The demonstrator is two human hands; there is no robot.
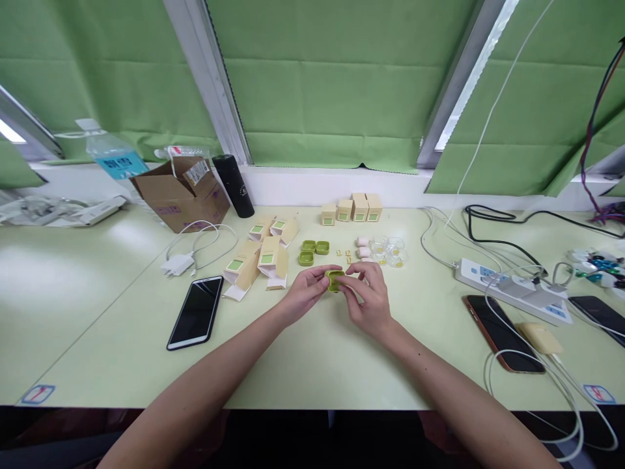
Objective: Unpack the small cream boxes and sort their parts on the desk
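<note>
A small green square cup (334, 281) is held just above the table, its hollow side facing up. My left hand (307, 293) grips its left side between thumb and fingers. From the right, my right hand (367, 298) has its fingers closed at the cup's right edge, with fingertips over its opening; whether something tiny is between them is hidden. Three similar green cups (307, 253) sit just beyond. Several tiny yellow pieces (348, 254) lie past my right hand, beside pale pink blocks (363, 246) and clear plastic covers (389, 251) with yellow spots.
Opened paper boxes (244, 264) lie at left, with closed small boxes (360, 207) at the back. Around these are a phone (196, 312), a charger (178, 264), a cardboard box (188, 195) and a black bottle (234, 185). At right lie a power strip (510, 290), cables and another phone (502, 332).
</note>
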